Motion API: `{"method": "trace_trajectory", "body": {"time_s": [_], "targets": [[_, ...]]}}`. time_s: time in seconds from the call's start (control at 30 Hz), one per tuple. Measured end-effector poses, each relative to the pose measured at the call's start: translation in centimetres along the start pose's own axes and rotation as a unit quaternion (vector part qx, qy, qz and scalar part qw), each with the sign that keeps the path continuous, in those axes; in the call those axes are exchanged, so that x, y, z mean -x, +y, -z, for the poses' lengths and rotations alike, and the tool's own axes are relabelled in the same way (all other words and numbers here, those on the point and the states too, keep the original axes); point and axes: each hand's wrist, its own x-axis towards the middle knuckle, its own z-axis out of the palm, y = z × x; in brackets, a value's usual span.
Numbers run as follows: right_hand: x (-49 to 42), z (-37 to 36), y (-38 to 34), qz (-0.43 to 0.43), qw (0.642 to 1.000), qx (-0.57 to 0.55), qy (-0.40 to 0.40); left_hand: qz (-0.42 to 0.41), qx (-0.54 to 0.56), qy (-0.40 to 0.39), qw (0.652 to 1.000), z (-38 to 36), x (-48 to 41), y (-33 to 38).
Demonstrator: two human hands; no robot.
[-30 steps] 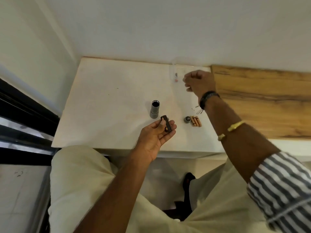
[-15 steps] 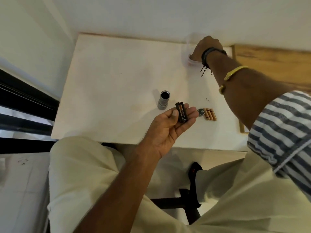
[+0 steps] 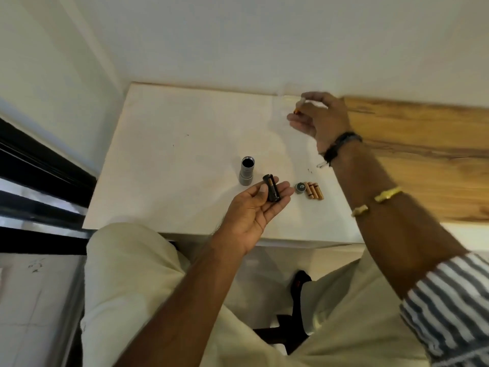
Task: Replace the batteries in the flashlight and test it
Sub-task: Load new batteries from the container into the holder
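Observation:
My left hand (image 3: 258, 207) is palm up over the table's front edge, gripping a black battery holder (image 3: 271, 191) between thumb and fingers; one battery sits in it. The grey flashlight body (image 3: 246, 170) stands upright with its open end up, just left of the holder. The tail cap (image 3: 299, 187) and three copper batteries (image 3: 314, 190) lie side by side on the table to the right. My right hand (image 3: 318, 116) is raised near the table's far right, pinching a small battery (image 3: 298, 106) between thumb and fingertips.
The white table (image 3: 172, 154) is set into a wall corner. A wooden board (image 3: 423, 154) adjoins it on the right. A dark window frame (image 3: 39, 165) runs along the left. My legs in light trousers are below the front edge.
My right hand has lifted back from the far edge of the table, now holding a small battery. My left hand keeps the holder in much the same place.

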Motion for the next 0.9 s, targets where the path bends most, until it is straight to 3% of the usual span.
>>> {"method": "trace_trajectory", "body": {"time_s": [0.2,0.37,0.7,0.8,0.9], "targets": [[7.7,2.9,1.9,-0.087,0.980,-0.170,-0.058,-0.012,-0.032,0.003,0.999,-0.2,1.1,-0.8],[13.1,4.7,2.7,-0.093,0.972,-0.207,-0.064,-0.012,-0.059,0.006,0.998,-0.3,2.7,-1.4],[17.4,5.0,3.7,-0.001,0.994,-0.045,-0.101,-0.029,-0.075,0.005,0.997,-0.2,4.2,-1.1],[17.7,4.7,3.9,0.052,0.992,0.064,-0.098,-0.033,-0.094,0.010,0.995,-0.1,4.4,-1.3],[17.8,4.4,4.0,0.144,0.961,0.226,-0.070,-0.037,-0.116,0.010,0.993,0.2,4.4,-1.5]]}}
